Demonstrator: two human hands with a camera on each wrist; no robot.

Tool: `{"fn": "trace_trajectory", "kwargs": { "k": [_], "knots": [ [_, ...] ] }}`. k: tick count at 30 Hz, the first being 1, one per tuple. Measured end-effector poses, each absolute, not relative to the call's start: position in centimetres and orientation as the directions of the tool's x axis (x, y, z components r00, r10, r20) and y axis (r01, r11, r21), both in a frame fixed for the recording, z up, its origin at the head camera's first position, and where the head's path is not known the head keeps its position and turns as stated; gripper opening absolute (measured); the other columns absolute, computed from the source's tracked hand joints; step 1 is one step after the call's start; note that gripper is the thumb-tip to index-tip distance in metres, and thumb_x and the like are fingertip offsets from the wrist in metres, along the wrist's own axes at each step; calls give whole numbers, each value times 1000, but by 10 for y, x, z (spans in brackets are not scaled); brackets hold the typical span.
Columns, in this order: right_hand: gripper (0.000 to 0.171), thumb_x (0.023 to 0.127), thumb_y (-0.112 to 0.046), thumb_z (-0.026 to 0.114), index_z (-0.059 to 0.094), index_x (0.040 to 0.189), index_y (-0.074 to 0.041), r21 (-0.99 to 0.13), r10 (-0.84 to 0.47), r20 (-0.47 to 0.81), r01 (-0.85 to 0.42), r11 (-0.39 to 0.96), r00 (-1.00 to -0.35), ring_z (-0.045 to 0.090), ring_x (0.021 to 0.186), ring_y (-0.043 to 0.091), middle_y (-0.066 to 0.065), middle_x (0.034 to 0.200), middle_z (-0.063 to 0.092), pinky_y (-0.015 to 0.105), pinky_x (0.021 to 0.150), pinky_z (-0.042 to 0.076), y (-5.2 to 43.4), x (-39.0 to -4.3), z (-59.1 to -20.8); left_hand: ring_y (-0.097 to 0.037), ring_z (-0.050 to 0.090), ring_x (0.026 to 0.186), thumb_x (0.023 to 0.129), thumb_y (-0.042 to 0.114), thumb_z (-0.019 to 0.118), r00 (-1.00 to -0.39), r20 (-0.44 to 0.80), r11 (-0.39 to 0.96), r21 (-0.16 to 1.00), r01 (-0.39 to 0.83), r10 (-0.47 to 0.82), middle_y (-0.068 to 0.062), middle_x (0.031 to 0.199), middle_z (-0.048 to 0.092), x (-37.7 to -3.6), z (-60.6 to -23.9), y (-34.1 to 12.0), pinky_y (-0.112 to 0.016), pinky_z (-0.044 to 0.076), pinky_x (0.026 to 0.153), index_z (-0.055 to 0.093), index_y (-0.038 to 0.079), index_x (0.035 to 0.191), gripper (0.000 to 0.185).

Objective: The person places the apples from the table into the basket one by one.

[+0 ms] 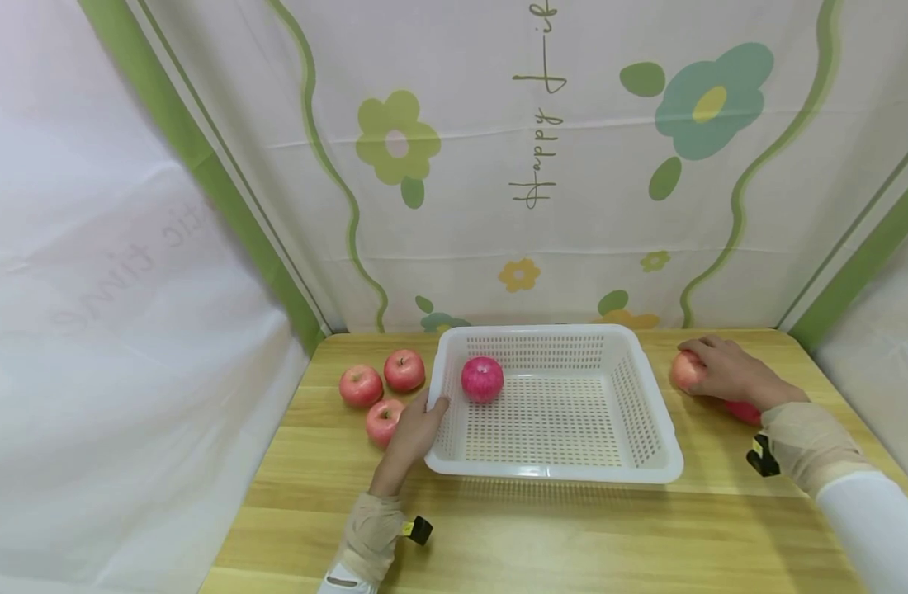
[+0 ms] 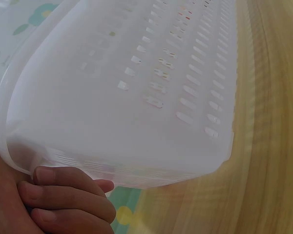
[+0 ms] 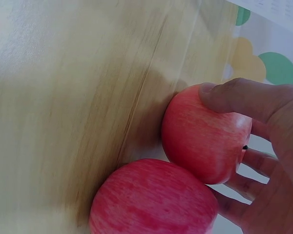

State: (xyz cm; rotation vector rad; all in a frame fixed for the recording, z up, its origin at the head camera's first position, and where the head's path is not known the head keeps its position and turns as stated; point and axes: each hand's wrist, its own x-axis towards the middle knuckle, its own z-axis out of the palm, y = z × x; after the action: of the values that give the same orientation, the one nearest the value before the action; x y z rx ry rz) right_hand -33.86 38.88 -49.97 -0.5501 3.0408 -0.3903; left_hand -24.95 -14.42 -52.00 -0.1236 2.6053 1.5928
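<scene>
A white plastic basket (image 1: 550,472) with slotted walls stands mid-table, holding one deep pink round fruit (image 1: 482,379) at its left end. My left hand (image 1: 417,429) grips the basket's left rim, its fingers curled below the edge in the left wrist view. At the right, my right hand (image 1: 732,373) holds a light red apple (image 3: 205,134), thumb on one side and fingers round the other. Right beside that apple lies a deeper pink, streaked fruit (image 3: 154,202), partly covered by the hand in the head view.
Left of the basket sit three light red apples, one at the back (image 1: 404,370), one farther left (image 1: 361,386) and one in front (image 1: 385,421), partly behind my left hand. A flower-printed curtain (image 1: 469,206) rises along the wooden table's (image 1: 573,536) back edge.
</scene>
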Motion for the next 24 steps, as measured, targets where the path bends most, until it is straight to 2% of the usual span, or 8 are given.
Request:
{"fn": "trace_trajectory", "kwargs": {
  "k": [15,24],
  "knots": [
    [71,85,-31,84,57,141,5,-229,-363,59,-367,902,-930,54,124,60,37,139,53,74,93,50,385,-333,-488,-31,75,99,109,40,52,-994,-108,466,878,-109,-29,-23,126,71,-249,-522,-144,-43,63,78,54,9,153,54],
    [75,85,-30,83,54,146,4,-222,-334,34,-333,916,-942,50,129,58,35,147,48,75,94,49,379,-326,-473,-33,76,101,109,41,52,-994,-109,465,879,-109,-27,-23,126,72,-250,-522,-144,-43,63,77,54,9,152,53]
  ]
}}
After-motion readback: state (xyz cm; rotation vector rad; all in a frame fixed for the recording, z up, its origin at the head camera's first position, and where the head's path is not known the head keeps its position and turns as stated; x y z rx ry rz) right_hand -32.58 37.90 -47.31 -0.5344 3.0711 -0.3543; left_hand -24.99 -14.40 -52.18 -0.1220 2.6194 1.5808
